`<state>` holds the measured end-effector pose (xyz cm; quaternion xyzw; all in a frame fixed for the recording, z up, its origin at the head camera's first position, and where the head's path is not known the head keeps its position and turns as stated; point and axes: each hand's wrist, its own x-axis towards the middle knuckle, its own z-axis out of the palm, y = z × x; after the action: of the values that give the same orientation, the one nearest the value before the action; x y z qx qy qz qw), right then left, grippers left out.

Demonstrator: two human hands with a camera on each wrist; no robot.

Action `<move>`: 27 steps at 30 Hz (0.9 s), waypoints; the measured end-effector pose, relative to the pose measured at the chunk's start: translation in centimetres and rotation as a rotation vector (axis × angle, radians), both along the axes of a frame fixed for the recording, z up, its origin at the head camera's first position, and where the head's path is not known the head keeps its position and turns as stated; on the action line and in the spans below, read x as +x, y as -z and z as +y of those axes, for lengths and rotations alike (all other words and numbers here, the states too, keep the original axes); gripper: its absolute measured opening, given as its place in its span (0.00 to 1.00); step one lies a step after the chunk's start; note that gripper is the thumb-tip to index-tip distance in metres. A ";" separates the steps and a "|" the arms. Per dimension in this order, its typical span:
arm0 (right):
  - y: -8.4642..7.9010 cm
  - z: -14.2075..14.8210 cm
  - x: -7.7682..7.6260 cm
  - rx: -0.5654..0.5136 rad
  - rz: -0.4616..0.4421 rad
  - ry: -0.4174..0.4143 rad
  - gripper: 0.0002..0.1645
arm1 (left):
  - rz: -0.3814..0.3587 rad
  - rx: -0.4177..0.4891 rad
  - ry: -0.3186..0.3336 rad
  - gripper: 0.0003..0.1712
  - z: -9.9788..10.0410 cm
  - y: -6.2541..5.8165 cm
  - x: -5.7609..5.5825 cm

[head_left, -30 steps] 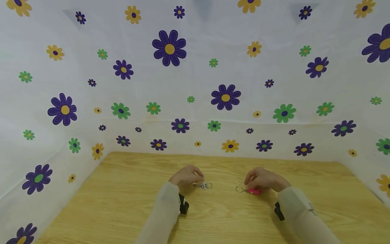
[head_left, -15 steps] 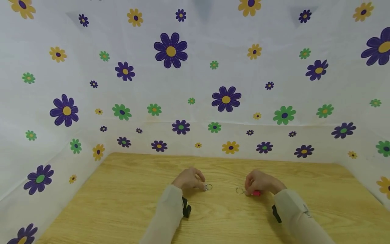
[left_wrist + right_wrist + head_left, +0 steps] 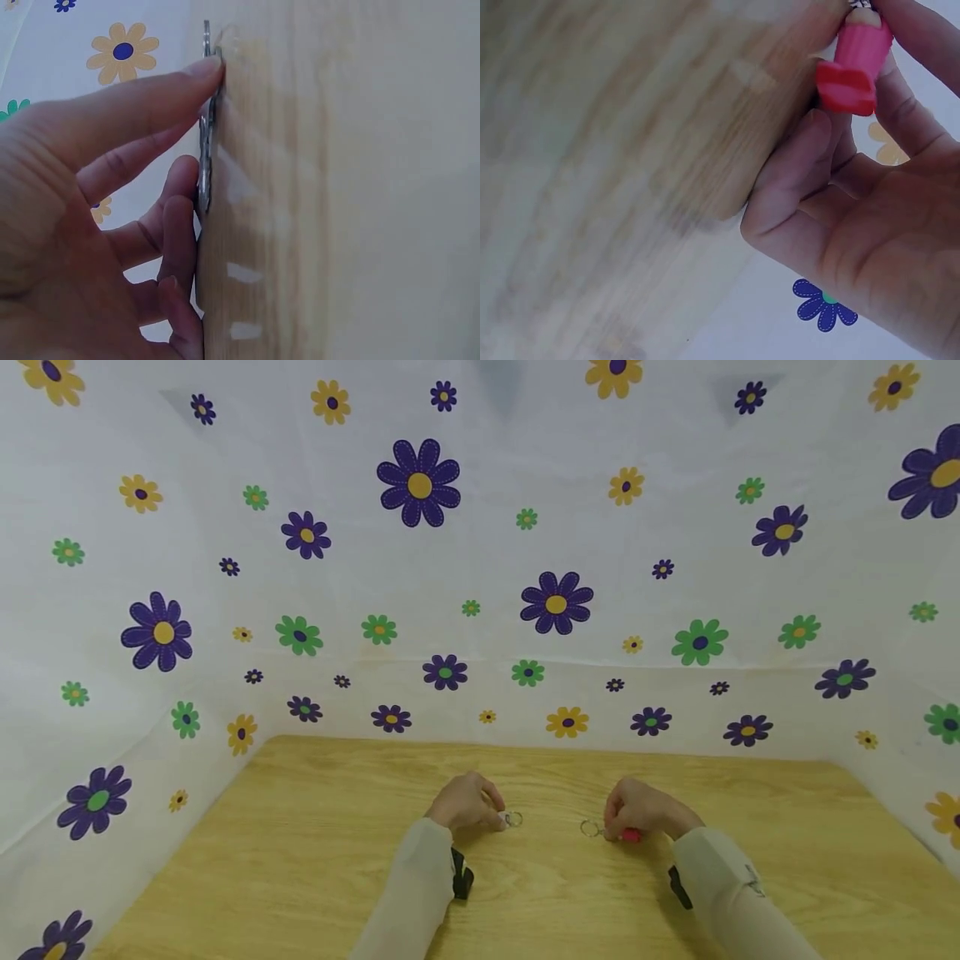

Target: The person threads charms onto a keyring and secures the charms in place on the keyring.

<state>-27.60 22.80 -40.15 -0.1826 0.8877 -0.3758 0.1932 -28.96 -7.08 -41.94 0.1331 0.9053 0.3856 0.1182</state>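
My left hand (image 3: pixel 467 802) pinches a small bunch of silver keys (image 3: pixel 205 172) between thumb and fingers, low over the wooden table. A thin metal ring (image 3: pixel 516 819) sticks out from the keys to the right. To the right, my right hand (image 3: pixel 641 808) pinches a keychain charm (image 3: pixel 859 52) near its chain end. The charm is a small pink and red figure; my fingers cover part of it. Its split ring (image 3: pixel 590 828) points left, toward the keys. The two rings are apart. In the right wrist view the little finger side touches the tabletop.
The wood-grain table (image 3: pixel 555 902) stretches around both hands. A white sheet (image 3: pixel 480 552) with purple, yellow and green flowers hangs behind it and at both sides. A dark strap (image 3: pixel 462 875) is worn on the left wrist, another (image 3: pixel 679 887) on the right.
Both hands have come down onto the things beneath them: the left fingers now cover most of the keys, and the right fingers pinch the charm. Little differs over the last half second.
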 end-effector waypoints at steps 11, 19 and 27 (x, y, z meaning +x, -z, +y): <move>0.1 0.5 -0.3 0.045 0.059 -0.001 0.07 | 0.030 -0.021 0.043 0.10 0.1 -0.4 0.3; -0.1 1.4 -0.3 -0.202 -0.108 -0.010 0.04 | -0.010 0.027 0.129 0.04 -0.3 -1.0 0.3; 0.0 1.3 0.0 -0.215 -0.128 0.003 0.07 | -0.066 0.157 0.141 0.06 -0.7 -0.6 0.2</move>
<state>-27.62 24.11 -40.12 -0.1766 0.8284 -0.4800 0.2282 -28.78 -7.73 -41.31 0.1926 0.8564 0.4501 0.1641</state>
